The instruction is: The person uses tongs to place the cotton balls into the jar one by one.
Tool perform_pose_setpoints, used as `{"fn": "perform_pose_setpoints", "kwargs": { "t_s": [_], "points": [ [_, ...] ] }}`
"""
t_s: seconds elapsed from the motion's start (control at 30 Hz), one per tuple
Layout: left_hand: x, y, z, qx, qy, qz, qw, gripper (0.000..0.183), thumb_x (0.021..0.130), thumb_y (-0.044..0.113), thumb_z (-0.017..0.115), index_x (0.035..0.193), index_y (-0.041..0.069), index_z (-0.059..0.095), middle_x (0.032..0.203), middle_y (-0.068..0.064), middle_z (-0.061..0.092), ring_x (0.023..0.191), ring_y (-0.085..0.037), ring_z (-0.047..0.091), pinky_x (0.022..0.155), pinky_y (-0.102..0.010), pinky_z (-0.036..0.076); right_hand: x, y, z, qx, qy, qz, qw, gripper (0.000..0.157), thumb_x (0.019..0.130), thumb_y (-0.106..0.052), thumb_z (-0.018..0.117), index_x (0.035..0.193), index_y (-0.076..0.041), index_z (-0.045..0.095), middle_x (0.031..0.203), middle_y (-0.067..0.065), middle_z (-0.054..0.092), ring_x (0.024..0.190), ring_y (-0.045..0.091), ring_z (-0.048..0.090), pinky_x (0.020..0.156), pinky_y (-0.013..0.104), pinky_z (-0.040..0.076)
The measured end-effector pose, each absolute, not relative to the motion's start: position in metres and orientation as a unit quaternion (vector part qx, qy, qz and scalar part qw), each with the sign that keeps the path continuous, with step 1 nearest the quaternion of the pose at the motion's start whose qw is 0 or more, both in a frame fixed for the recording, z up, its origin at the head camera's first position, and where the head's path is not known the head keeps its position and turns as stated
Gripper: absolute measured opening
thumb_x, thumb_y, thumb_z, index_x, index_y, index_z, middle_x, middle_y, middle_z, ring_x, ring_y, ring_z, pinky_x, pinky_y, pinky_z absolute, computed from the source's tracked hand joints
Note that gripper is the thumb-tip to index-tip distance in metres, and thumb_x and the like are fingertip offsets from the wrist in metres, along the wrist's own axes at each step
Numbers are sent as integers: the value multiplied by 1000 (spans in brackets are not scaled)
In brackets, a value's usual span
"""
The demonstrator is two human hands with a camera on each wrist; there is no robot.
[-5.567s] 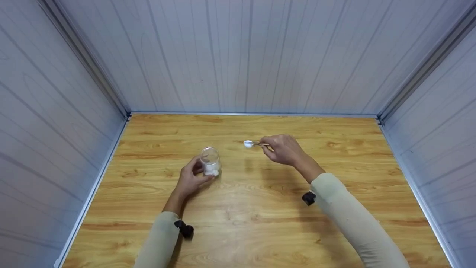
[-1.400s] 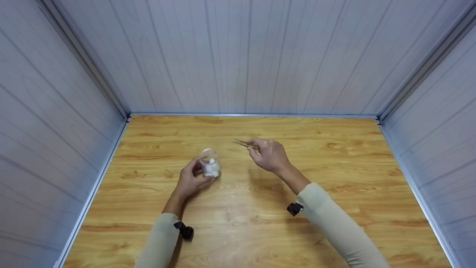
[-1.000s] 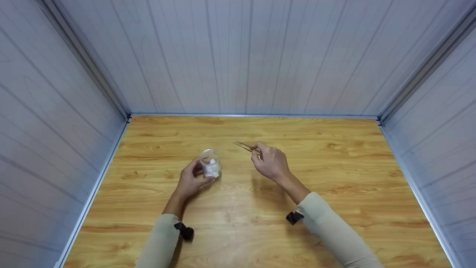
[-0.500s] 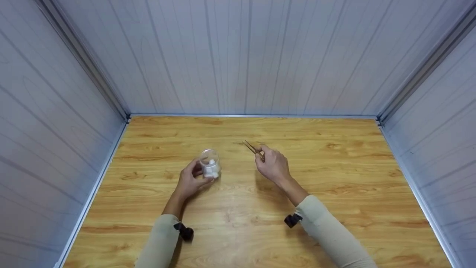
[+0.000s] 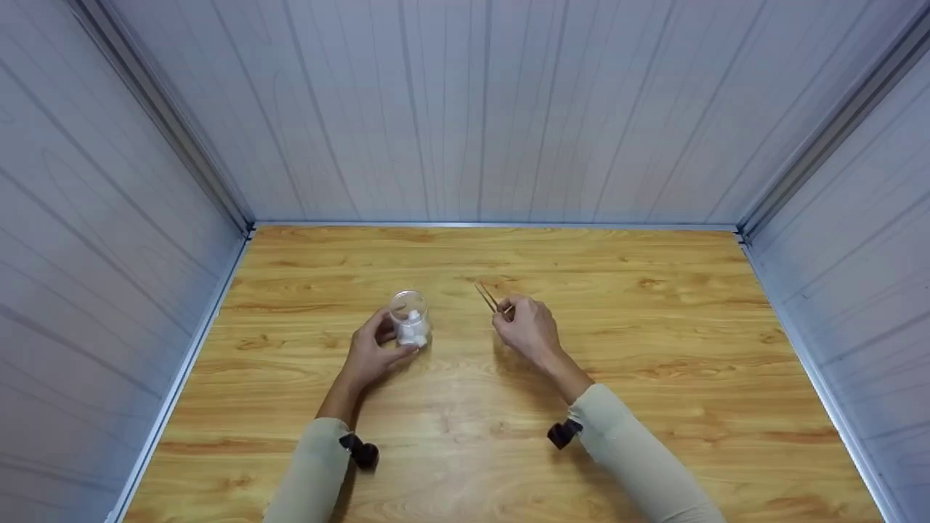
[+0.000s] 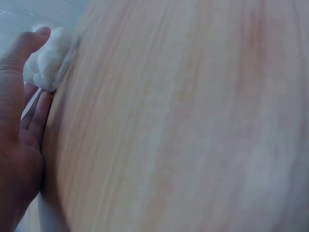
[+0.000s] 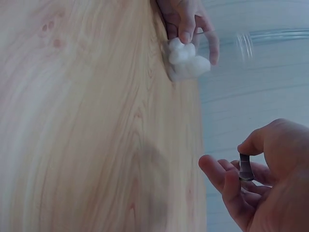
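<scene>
Head view: left hand [image 5: 370, 354] rests on the wooden table [image 5: 654, 341] left of centre, thumb and fingers curled round a small clear jar [image 5: 410, 317] that stands upright with its mouth open; white cotton balls [image 5: 414, 330] sit in the lower part of the jar. Right hand [image 5: 529, 330] is near the middle of the table, apart from the jar, fingers curled and pinching a pair of thin metal tweezers [image 5: 488, 296] — the tips point up and away toward the back wall and carry nothing that can be seen. Both forearms wear pale sleeves [image 5: 639, 457], each with a small black fitting near the wrist. Grey panelled walls [image 5: 465, 109] enclose the table on three sides. Left wrist view: left hand [image 6: 21, 130] at the left edge, thumb tip against the jar wall, the cotton balls [image 6: 48, 65] showing white through it; fingers lie loosely bent beneath — the jar itself is hard to make out here. The rest of the frame is table [image 6: 193, 125]. Right wrist view: right hand [image 7: 260, 179] at lower right, fingers [image 7: 227, 181] curled round the dark butt end of the tweezers [image 7: 245, 168]; the tips are out of frame. Farther off, the left hand [image 7: 186, 17] grips the jar [image 7: 227, 46], cotton balls [image 7: 186, 60] at its base touching the table [image 7: 87, 121].
</scene>
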State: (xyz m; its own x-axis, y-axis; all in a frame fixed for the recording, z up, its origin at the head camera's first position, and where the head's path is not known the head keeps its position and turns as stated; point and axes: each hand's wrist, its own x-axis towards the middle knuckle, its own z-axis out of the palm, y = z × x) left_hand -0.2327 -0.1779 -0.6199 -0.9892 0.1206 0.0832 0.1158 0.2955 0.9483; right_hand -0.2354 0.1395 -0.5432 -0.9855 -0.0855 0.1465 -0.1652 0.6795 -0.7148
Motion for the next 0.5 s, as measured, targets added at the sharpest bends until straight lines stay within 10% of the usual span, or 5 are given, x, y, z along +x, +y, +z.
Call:
{"fn": "perform_pose_setpoints", "kwargs": {
  "t_s": [0.5],
  "points": [
    [-232,-178,-620,75,798,598,-5,75,88,-2,93,156,3,62,137,-24,72,132,-40,71,116,-48,63,-254,149,-589,67,-883,465,-10,17,101,-25,82,103,-8,83,83,4,83,64,14,74,62,32,61]
  ]
}}
